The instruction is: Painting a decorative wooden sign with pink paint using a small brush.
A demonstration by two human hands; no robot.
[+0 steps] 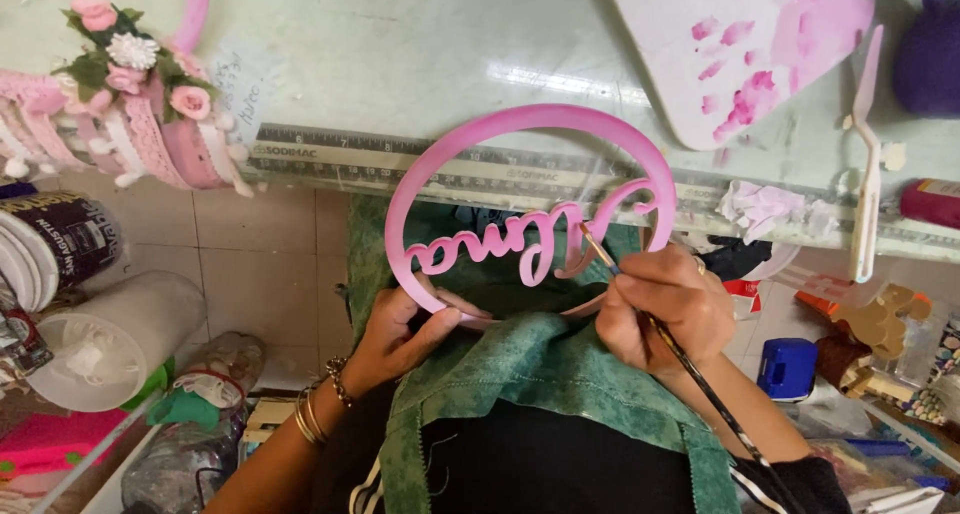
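My left hand (400,336) grips the lower edge of a pink ring (470,136) with a cursive word cut across its middle, held over my lap at the table's front edge. My right hand (668,309) holds a thin paintbrush (690,369), its tip touching the lettering on the ring's right side. A green cloth (530,374) lies across my lap under both hands. Bracelets circle my left wrist.
A metal ruler (330,152) runs along the glass table edge. A white board smeared with pink paint (760,44) and a palette knife (868,154) lie at right. A pink decorated piece with flowers (125,94) sits at left. Jars, tubs and clutter stand on the floor.
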